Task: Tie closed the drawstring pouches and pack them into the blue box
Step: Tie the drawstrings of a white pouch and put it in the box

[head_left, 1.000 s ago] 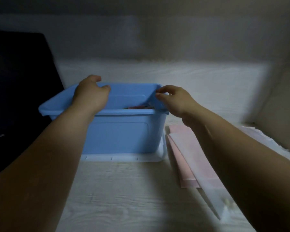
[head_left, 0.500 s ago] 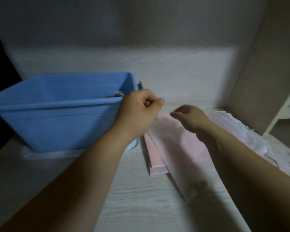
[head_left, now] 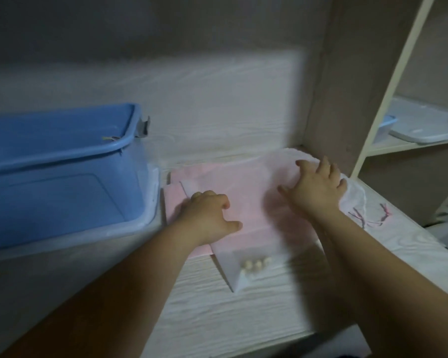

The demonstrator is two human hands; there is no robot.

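Observation:
The blue box [head_left: 62, 153] stands open at the left on a pale lid [head_left: 151, 202], a bit of string hanging over its rim. To its right lies a flat stack of pink pouches [head_left: 243, 192], topped by a sheer white pouch [head_left: 246, 277] with a few beads in its near corner. My left hand [head_left: 207, 215] rests on the stack's left part, fingers bent down at the sheer pouch's far left edge, thumb out. My right hand [head_left: 315, 187] lies spread flat on the stack's far right, over a heap of white pouches [head_left: 357, 192] with dark and pink strings [head_left: 367, 218].
A wooden upright panel [head_left: 328, 99] closes the desk nook just right of the pouches. Beyond it a shelf holds a white lid [head_left: 424, 130] over another blue container. The desk's front edge runs close below my arms.
Both hands have left the blue box's rim and moved right onto the pouch stack. My view has swung right, so the box now sits at the left.

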